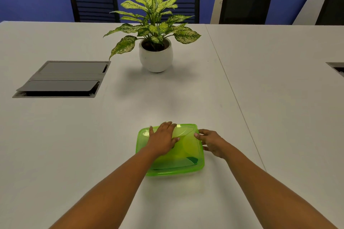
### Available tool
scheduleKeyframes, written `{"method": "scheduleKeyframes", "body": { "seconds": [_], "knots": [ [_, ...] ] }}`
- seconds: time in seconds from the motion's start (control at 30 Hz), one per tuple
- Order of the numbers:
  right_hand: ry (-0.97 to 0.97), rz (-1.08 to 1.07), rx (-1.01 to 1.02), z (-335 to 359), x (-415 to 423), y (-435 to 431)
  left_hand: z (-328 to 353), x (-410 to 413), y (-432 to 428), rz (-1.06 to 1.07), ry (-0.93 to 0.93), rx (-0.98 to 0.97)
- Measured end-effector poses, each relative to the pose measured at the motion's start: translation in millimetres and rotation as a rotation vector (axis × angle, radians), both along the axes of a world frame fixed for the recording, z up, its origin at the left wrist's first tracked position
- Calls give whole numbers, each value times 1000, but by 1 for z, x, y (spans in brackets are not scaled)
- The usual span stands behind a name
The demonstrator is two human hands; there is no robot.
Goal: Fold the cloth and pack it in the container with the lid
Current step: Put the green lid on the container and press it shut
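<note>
A translucent green square container (pixel 186 168) sits on the white table in front of me, with its green lid (pixel 188 147) on top. A dark patch (pixel 192 160) shows through the lid near the front right corner; the cloth cannot be made out otherwise. My left hand (pixel 162 140) lies flat, palm down, on the left half of the lid with fingers spread. My right hand (pixel 209 140) is at the container's right edge, its thumb on the lid's rim and its fingers curled down the side.
A potted plant (pixel 156 55) in a white pot stands further back at the middle of the table (pixel 74 154). A grey cable hatch (pixel 61 79) is set into the table at the left, another at the far right edge. Black chairs line the far side.
</note>
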State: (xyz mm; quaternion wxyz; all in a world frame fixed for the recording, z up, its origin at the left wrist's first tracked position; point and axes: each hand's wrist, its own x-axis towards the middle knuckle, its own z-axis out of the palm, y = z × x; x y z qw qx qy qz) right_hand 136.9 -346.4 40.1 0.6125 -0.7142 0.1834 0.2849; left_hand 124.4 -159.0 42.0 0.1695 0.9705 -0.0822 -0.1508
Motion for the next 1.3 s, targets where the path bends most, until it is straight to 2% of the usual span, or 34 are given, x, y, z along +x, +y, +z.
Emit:
{"method": "scheduleKeyframes", "body": {
  "seconds": [0.2, 0.4, 0.57, 0.67, 0.77, 0.87, 1.03, 1.13, 1.3],
  "knots": [
    [-4, 202, -62, 6, 7, 7, 6, 19, -5, 94, 113, -66],
    [-135, 248, -203, 7, 14, 17, 4, 22, -2, 252, 216, -255],
    [-326, 294, -467, 3, 14, 27, 0, 20, 1, 452, 313, -523],
    [-382, 325, -698, -1, 8, 32, -3, 14, -1, 601, 347, -672],
    [-479, 248, -885, -5, -5, 37, -6, 10, -6, 691, 381, -769],
    [-539, 204, -1034, -8, -17, 42, -10, 7, -8, 824, 331, -856],
    [-420, 311, -972, -16, -22, 47, -10, 3, -13, 972, 268, -889],
    [-474, 363, -947, -22, -24, 41, -7, 3, -7, 951, 278, -874],
    [-577, 474, -1023, -29, -30, 41, -1, 10, 4, 926, 175, -887]
  ]
}}
